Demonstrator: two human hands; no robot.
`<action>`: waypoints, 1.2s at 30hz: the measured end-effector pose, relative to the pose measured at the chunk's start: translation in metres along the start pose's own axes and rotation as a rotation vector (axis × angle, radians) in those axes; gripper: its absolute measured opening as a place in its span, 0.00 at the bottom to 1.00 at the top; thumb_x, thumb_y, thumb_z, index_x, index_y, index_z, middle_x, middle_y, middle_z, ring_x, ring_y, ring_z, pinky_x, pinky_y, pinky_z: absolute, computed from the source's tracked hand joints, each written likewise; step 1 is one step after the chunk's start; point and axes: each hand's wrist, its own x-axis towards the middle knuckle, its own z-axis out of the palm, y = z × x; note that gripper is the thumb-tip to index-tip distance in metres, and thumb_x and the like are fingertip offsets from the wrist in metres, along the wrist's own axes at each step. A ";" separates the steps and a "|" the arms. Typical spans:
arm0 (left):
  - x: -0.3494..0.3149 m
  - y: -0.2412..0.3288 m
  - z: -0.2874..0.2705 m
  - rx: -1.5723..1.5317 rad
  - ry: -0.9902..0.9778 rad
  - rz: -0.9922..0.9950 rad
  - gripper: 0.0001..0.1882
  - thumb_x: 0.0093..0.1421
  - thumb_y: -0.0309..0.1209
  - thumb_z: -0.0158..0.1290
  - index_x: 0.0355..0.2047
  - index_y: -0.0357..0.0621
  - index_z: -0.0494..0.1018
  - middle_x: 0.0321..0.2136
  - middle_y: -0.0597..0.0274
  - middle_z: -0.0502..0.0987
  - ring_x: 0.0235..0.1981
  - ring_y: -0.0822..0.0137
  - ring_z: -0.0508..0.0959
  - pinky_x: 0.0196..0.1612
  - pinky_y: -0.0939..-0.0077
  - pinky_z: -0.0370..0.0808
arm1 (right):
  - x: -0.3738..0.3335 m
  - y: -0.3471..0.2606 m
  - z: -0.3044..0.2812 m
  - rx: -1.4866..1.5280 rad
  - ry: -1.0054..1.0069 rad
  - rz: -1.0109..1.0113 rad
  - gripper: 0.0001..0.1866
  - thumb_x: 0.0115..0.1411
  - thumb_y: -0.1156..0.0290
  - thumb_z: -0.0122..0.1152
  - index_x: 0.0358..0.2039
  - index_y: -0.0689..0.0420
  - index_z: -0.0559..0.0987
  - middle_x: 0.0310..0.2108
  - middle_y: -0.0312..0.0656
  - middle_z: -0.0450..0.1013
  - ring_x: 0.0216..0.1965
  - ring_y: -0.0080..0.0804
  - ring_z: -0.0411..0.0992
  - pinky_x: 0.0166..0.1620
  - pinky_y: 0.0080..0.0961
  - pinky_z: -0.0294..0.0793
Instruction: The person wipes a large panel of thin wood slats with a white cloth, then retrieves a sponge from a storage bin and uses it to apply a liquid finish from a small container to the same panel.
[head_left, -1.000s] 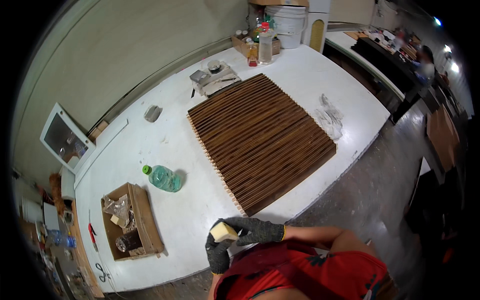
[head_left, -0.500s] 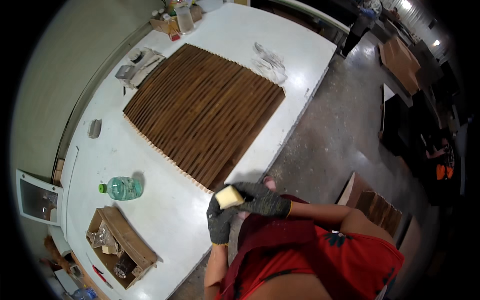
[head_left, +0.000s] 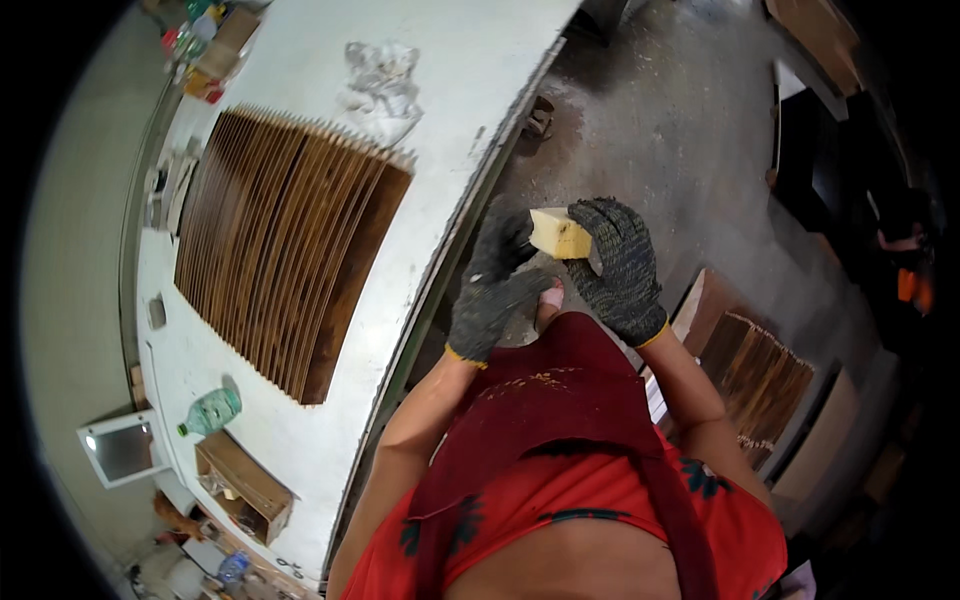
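Both my hands wear dark grey knitted gloves with yellow cuffs, and they are in front of my dark red apron, off the table's edge. A pale yellow sponge block (head_left: 560, 235), browner on its near side, is gripped between the fingers and thumb of my right hand (head_left: 622, 272). Beside it on the left, my left hand (head_left: 492, 285) is open, thumb and fingers apart, the fingertips close to the sponge; whether they touch it I cannot tell. To the left, a row of dark brown stained wooden strips (head_left: 285, 250) lies side by side on the white table (head_left: 450, 110).
Crumpled white cloth (head_left: 383, 95) lies past the strips. A green bottle (head_left: 212, 411) and a cardboard box (head_left: 245, 480) are at the table's near left. On the floor at right stands a stack of brown wooden strips (head_left: 752, 380). A framed panel (head_left: 125, 450) leans at far left.
My view has turned right, and my hands have moved away from the table's edge. My left hand has come off the sponge, which stays in my right hand.
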 end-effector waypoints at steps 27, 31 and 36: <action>0.384 -0.011 0.045 -0.727 0.182 -0.288 0.24 0.66 0.40 0.49 0.58 0.41 0.65 0.51 0.58 0.72 0.52 0.63 0.74 0.54 0.64 0.74 | 0.210 0.245 -0.047 0.605 -0.199 0.466 0.24 0.55 0.80 0.57 0.55 0.63 0.72 0.54 0.46 0.70 0.51 0.35 0.70 0.50 0.30 0.71; 0.396 -0.035 0.043 -0.546 0.185 -0.094 0.25 0.63 0.29 0.51 0.60 0.39 0.63 0.58 0.58 0.68 0.58 0.69 0.67 0.60 0.68 0.67 | 0.225 0.274 -0.028 0.830 -0.378 0.429 0.21 0.58 0.76 0.56 0.53 0.66 0.73 0.50 0.47 0.72 0.50 0.37 0.70 0.54 0.33 0.68; 0.358 -0.002 0.069 -0.513 0.467 0.132 0.22 0.62 0.32 0.53 0.55 0.39 0.66 0.47 0.56 0.74 0.47 0.65 0.76 0.48 0.68 0.76 | 0.279 0.335 0.009 0.835 -0.709 -0.010 0.19 0.58 0.76 0.57 0.50 0.66 0.74 0.47 0.47 0.74 0.48 0.39 0.72 0.53 0.34 0.69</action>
